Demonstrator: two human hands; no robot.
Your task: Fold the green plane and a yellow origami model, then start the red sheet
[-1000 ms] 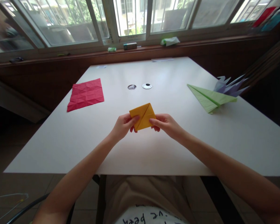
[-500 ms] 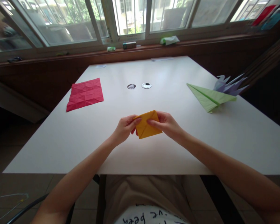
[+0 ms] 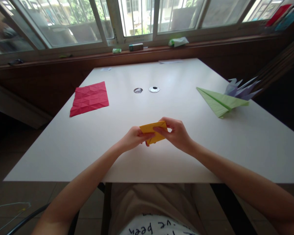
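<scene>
A folded yellow paper (image 3: 153, 131) is held just above the white table (image 3: 127, 107), near its front edge. My left hand (image 3: 133, 138) pinches its left end from below. My right hand (image 3: 176, 133) grips its right end, thumb over the top edge. The paper lies almost flat and shows mostly its top edge and near face. Part of it is hidden behind my fingers.
A creased red paper sheet (image 3: 89, 98) lies at the table's left. A green paper plane (image 3: 220, 101) and a purple folded figure (image 3: 242, 90) sit at the right edge. Two round grommets (image 3: 147, 90) mark the table's middle. Small items rest on the window sill (image 3: 137, 52).
The yellow paper has tipped from an upright diamond face to nearly flat and has come lower and nearer to me. Both hands followed it, the right hand curling over its top.
</scene>
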